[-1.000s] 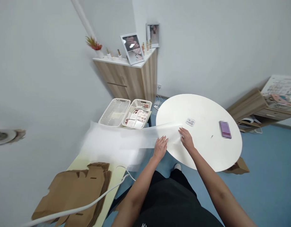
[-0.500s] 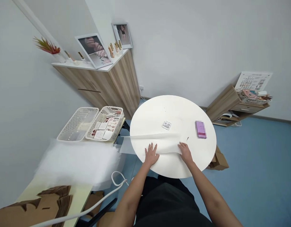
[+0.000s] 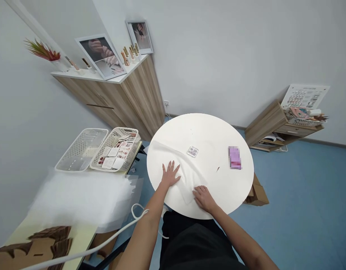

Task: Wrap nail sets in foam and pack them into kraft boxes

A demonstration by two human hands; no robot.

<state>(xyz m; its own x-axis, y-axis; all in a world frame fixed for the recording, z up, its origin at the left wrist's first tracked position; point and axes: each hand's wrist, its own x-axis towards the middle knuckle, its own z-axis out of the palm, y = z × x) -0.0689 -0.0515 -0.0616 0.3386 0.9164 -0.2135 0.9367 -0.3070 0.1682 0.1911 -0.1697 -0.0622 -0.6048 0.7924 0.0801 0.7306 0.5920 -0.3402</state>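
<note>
A thin, translucent white sheet [image 3: 186, 174] lies slantwise across the white round table [image 3: 209, 127], with soft creases along it. My left hand [image 3: 170, 175] rests flat on its left part, fingers spread. At the sheet's lower right end is my right hand [image 3: 203, 198], its fingers bent and closed on the edge; the thumb is mostly hidden. Just beyond the sheet sits a small clear case [image 3: 192, 151] with tiny round items inside. To the right are a thin small dark item [image 3: 217, 169] and a blurred purple packet [image 3: 235, 157].
On the left side table, a stack of white sheets [image 3: 80, 198], flat cardboard pieces [image 3: 35, 245] and two white baskets [image 3: 81, 150] stand beside me. A white cable [image 3: 113, 236] crosses near my left arm. Cardboard boxes [image 3: 258, 193] are under the round table.
The sheet has turned from lying straight across to a slant, its left end now on the table. My right hand has moved left and nearer to me with its end; the left hand stays spread.
</note>
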